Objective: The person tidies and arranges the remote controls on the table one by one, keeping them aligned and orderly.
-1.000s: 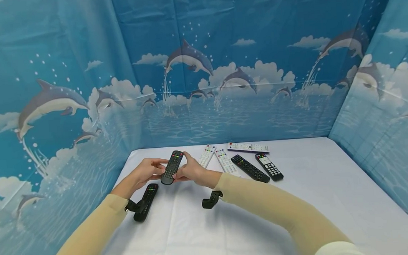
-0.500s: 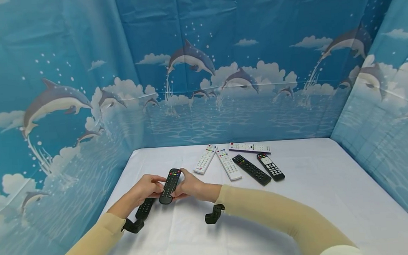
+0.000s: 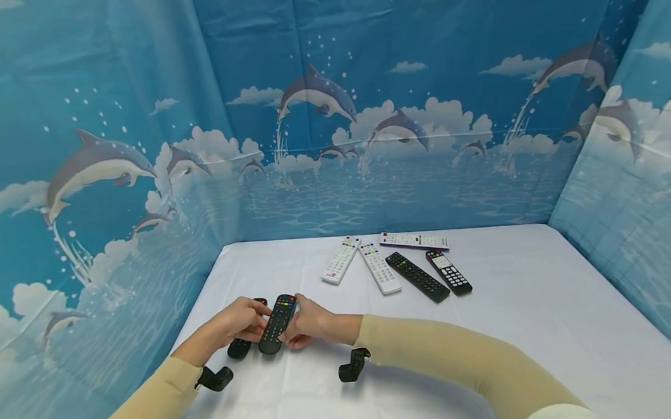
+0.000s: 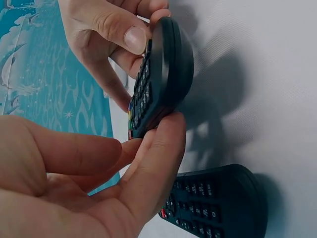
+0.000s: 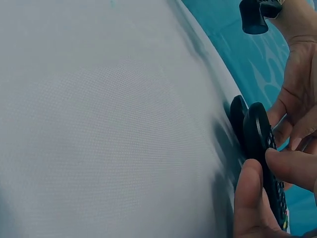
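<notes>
A blue dolphin-printed curtain (image 3: 326, 33) hangs behind the table and along its left and right edges. The table (image 3: 546, 325) wears a white cloth. Beige sleeves (image 3: 433, 337) reach in from the near side, a black wrist mount (image 3: 352, 365) below the right cuff and another on the left.

The right hand (image 3: 314, 318) pinches the held black remote (image 3: 278, 326), thumb on the keys, a finger against the back. The left hand (image 3: 239, 319) has bent fingers closed on the remote's left side. This remote is tilted near the table's left edge; whether it touches the cloth I cannot tell. Just beside it, partly behind the left hand, lies a second black remote (image 3: 240, 348).

Toward the back edge lie a long black remote (image 3: 417, 277), a purple-sided remote (image 3: 414, 241), two white remotes (image 3: 380, 269) and a white-keyed black remote (image 3: 449, 273).

Compared with half a second ago, both hands and the held remote sit lower, and the second remote's far end now shows.
</notes>
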Demonstrator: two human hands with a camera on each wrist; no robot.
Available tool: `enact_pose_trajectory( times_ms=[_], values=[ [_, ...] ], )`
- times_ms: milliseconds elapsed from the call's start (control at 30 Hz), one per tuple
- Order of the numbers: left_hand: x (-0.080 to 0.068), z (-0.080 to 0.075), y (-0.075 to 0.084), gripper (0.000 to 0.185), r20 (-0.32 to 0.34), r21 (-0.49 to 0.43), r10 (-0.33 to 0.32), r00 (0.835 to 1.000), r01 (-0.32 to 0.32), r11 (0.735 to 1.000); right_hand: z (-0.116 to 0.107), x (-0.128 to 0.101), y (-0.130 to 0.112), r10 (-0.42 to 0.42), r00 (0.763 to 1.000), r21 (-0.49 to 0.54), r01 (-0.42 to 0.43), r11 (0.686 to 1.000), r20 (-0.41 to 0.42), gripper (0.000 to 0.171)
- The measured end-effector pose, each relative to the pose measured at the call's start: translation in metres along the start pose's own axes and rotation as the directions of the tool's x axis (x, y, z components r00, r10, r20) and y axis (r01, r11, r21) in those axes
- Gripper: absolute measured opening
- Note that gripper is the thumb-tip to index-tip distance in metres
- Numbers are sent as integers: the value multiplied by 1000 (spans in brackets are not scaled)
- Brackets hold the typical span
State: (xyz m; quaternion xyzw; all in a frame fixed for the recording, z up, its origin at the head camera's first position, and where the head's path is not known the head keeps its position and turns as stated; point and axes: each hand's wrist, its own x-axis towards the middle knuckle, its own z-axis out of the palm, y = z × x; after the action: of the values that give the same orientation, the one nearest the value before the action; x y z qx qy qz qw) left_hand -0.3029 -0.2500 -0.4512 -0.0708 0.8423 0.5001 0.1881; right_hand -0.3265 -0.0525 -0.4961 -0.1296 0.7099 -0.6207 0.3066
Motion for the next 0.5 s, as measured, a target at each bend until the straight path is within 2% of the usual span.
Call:
enact_pose_trajectory(
  times_ms=[200,500],
  values=[
    [-4,4,-1,42,21,14,-12,1000,12,1000,0,2,8,-4,1000,-27,5,1000,11,115],
    [-1,3,-2,42,30,8,-35,999,34,999,-4,5,10,-26,999,-73,28,997,22,114]
  ],
)
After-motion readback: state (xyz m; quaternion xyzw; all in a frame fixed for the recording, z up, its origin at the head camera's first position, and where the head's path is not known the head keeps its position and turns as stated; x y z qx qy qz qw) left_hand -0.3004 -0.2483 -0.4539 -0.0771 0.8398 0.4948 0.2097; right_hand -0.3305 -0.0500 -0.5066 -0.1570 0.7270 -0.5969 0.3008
